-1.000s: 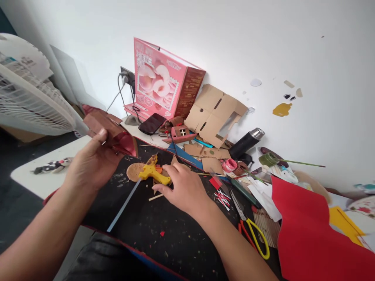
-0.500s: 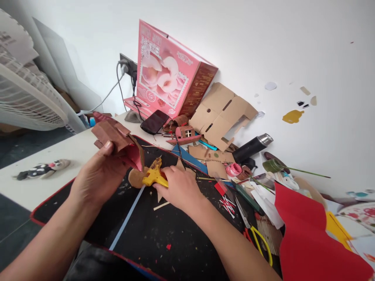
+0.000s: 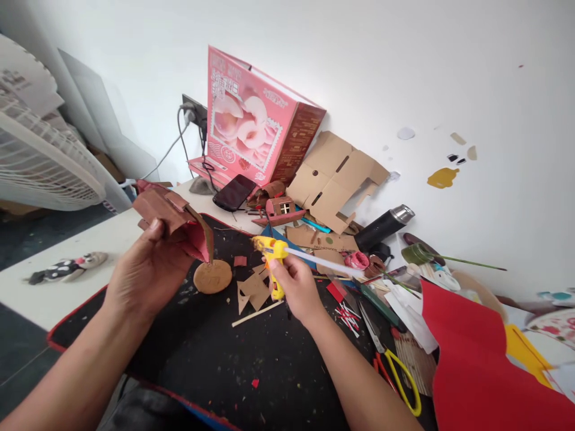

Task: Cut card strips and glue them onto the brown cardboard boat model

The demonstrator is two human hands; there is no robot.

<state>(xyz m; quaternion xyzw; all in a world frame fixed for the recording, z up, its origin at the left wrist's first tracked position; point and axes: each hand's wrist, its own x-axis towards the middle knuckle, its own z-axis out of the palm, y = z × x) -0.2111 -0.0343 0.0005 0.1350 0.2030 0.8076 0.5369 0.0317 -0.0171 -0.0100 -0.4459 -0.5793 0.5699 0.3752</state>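
Head: red-edged mat (image 3: 215, 359) beneath glue gun (image 3: 275, 249)

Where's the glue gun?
In the head view, the glue gun is near the middle, held in the right hand, with cardboard scraps just left of its grip.

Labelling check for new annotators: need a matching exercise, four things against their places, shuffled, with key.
1. glue gun
2. brown piece
3. phone
4. scissors

A. in front of the pink box
B. in the right hand
C. beside the red sheet
D. in the left hand

Pairs: 1-B, 2-D, 3-A, 4-C
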